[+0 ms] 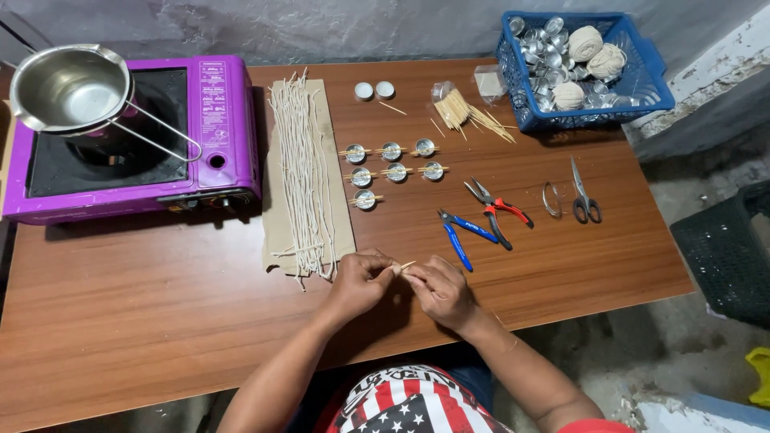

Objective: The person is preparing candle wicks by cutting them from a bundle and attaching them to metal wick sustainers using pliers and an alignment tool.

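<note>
My left hand (359, 282) and my right hand (439, 290) meet over the near edge of the wooden table (160, 305). Together they pinch a thin wooden stick (406, 265) between the fingertips. Just beyond my left hand lies a brown sheet (341, 200) with several long white wicks (303, 176) laid side by side. Further back stand several small metal cups (391, 167), each with sticks laid across its rim.
A purple portable stove (216, 128) with a steel pot (68, 88) is at the far left. Blue pliers (461, 236), red pliers (497, 208) and scissors (584, 196) lie right of centre. A stick bundle (465, 112) and a blue basket (642, 88) of cups and string balls sit at the back right.
</note>
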